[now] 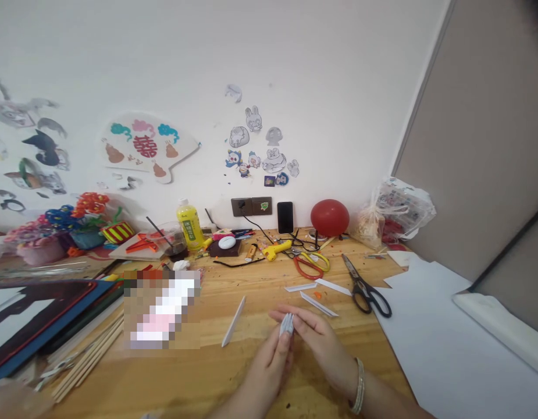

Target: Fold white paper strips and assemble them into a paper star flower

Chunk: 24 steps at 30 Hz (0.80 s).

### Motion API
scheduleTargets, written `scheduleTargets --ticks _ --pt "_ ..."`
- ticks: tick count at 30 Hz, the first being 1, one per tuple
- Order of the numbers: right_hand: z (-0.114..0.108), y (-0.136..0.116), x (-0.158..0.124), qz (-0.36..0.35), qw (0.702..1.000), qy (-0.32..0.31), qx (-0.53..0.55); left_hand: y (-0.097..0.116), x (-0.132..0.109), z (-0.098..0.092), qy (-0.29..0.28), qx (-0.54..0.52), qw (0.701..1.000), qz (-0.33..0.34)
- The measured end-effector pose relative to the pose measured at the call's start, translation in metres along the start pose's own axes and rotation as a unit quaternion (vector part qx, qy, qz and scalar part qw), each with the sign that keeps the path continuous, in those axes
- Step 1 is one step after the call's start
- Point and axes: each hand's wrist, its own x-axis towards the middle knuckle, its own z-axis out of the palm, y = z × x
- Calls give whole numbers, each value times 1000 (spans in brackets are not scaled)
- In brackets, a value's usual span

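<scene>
Close together over the wooden table (194, 384), both hands hold a white piece of paper (287, 324) folded into narrow pleats. My left hand (269, 358) grips it from below, thumb against its front. The fingers of my right hand (321, 340) close around its far side; some fingertips are hidden behind the paper. To the left lies a folded white paper strip (234, 321). Beyond my hands are more strips: one at the back (300, 287), another beside it (334, 287) and a third nearer (319, 304). Black-handled scissors (367, 291) lie to the right.
White paper sheets (443, 337) cover the right side. Along the back stand a yellow drink bottle (190, 224), a yellow glue gun (276, 249), a phone (285, 217), a red balloon (330, 217) and red-and-yellow-handled scissors (310, 266). Wooden sticks (92, 355) lie left.
</scene>
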Motion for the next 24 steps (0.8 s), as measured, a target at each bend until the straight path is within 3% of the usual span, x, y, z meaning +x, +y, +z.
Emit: scheduleTargets --ticks 3,9,14,20,24 --pt "2 -1 0 7 1000 12 27 -2 -1 1 64 43 997 28" --pt "2 2 -1 18 999 16 21 7 -5 8 96 98 991 11" --pt "9 7 0 78 979 44 184 8 -3 10 116 82 990 8" --pt "9 14 3 112 960 11 255 -3 5 -1 72 47 996 0" --pt "5 18 5 92 965 -9 247 -4 8 -4 55 58 997 23"
